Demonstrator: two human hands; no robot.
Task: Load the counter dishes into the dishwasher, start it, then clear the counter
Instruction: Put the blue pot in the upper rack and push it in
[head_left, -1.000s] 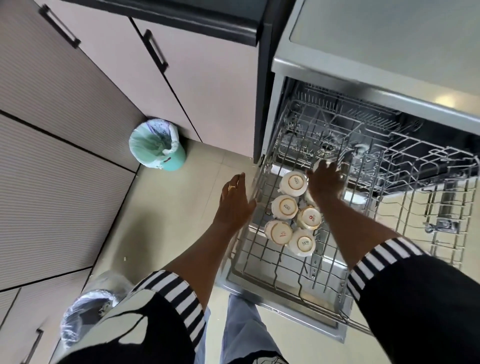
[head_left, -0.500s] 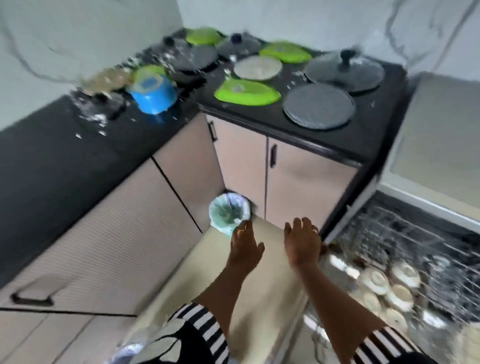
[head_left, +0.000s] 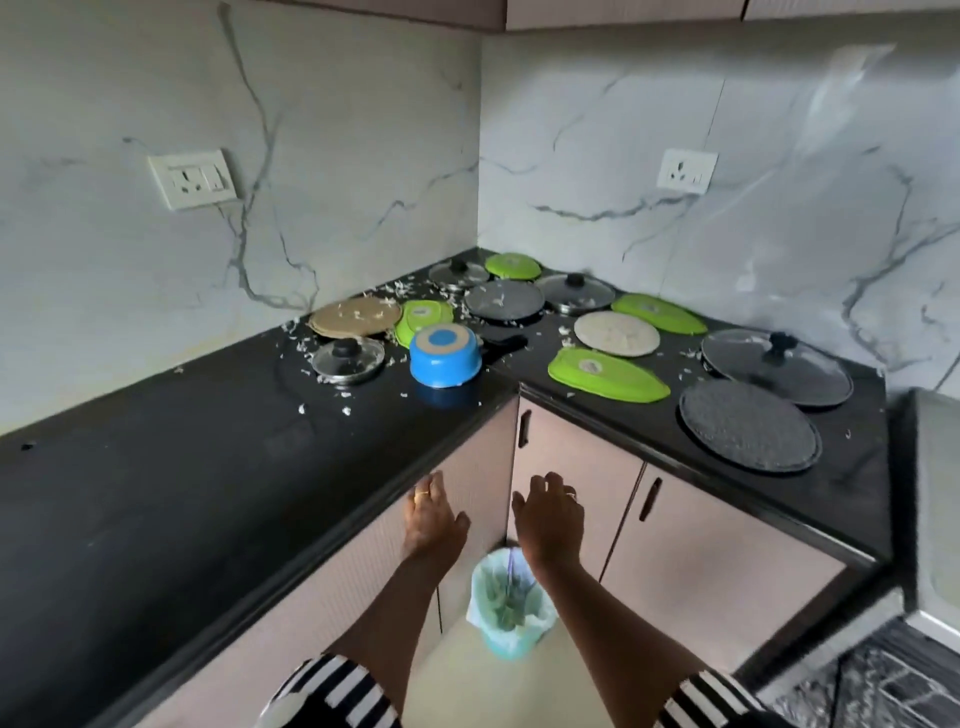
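Empty hands before the corner worktop

Fingers (head_left: 436, 483) of left hand (head_left: 432, 519) and right hand (head_left: 549, 522) spread loose, grasping nothing; at 12 o'clock, blue pot (head_left: 444, 361), lids and plates lie on the black worktop (head_left: 182, 467); dishwasher (head_left: 883, 680) at 4 o'clock.

Black corner counter (head_left: 156, 493), upturned blue pot (head_left: 444, 359), green lids (head_left: 605, 368), glass lids (head_left: 776, 366), round plates (head_left: 749, 433), white scraps (head_left: 345, 410)
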